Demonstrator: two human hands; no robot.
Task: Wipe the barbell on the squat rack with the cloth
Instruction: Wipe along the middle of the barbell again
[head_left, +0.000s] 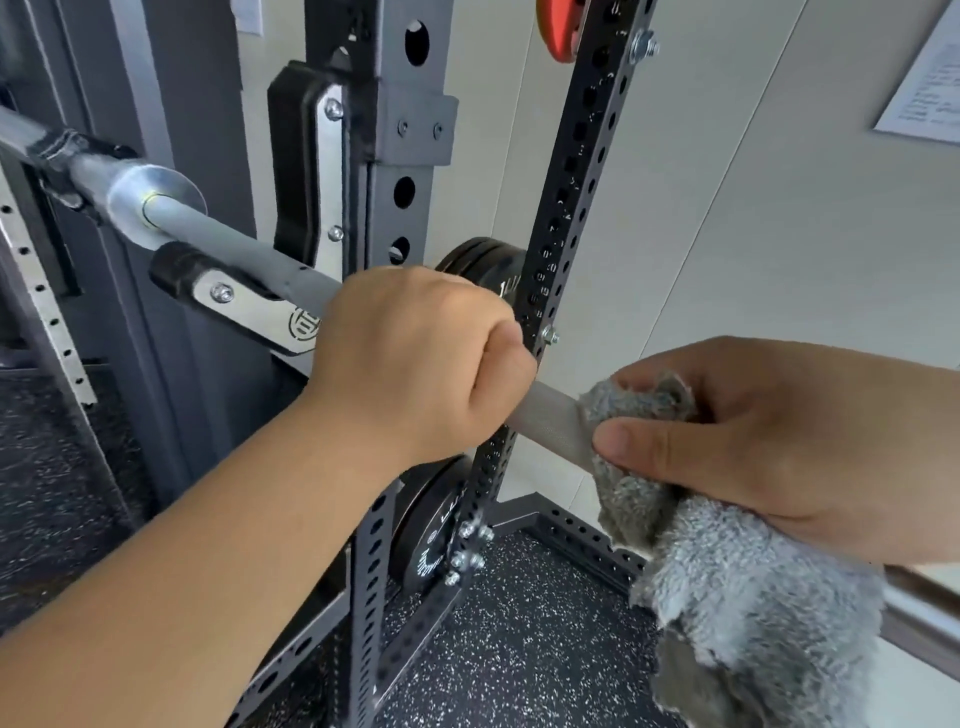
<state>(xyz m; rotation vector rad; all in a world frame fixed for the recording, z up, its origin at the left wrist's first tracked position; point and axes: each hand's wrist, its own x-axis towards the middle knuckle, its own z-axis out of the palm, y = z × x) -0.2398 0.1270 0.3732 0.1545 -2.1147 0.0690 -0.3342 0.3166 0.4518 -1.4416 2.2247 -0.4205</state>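
One barbell (550, 421), resting on the squat rack (332, 171). My left hand (415, 358) clenched round its shaft; my right hand (769, 441) gripping one grey cloth (737, 582) wrapped about it. Two black plate stacks (483, 265) behind.

two hands (415, 358), one barbell (550, 421) (gripped), one cloth (727, 582)

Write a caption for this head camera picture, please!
Left hand grips the barbell while right hand wraps a grey cloth around it.
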